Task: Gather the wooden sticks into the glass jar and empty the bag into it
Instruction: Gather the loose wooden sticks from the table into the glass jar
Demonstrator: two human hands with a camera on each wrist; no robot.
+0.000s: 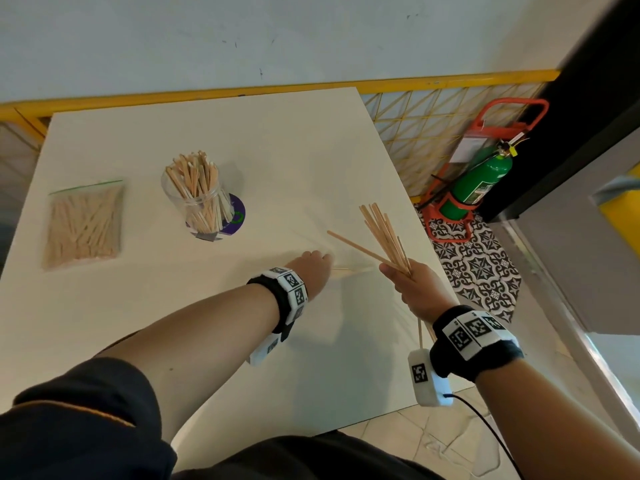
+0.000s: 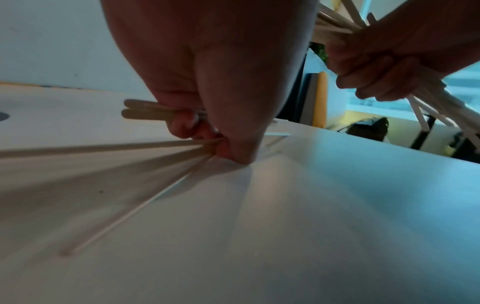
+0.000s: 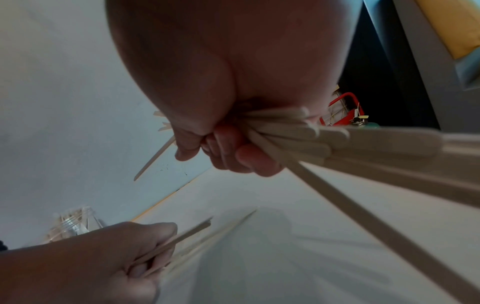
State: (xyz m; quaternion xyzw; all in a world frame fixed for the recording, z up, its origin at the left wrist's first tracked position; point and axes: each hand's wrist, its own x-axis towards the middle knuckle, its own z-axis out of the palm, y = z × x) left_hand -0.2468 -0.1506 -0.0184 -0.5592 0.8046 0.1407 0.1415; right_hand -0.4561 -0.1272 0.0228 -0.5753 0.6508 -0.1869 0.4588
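Observation:
A glass jar [image 1: 199, 199] full of upright wooden sticks stands left of centre on the white table [image 1: 138, 323]. Left of it lies a clear zip bag [image 1: 83, 225] packed with sticks. My right hand [image 1: 410, 285] grips a fanned bundle of sticks [image 1: 382, 233] above the table's right side; the right wrist view shows my fingers [image 3: 233, 152] curled round the bundle [image 3: 298, 133]. My left hand [image 1: 313, 268] is down on the table just left of it, pinching a few sticks [image 2: 145, 111] against the surface, with more sticks [image 2: 116, 148] fanning out beneath it.
The table's right edge [image 1: 415, 216] runs close to my right hand. Beyond it are a yellow mesh fence [image 1: 436, 126], a green fire extinguisher [image 1: 481, 181] in a red stand, and patterned floor tiles. A purple round sticker [image 1: 237, 216] lies under the jar.

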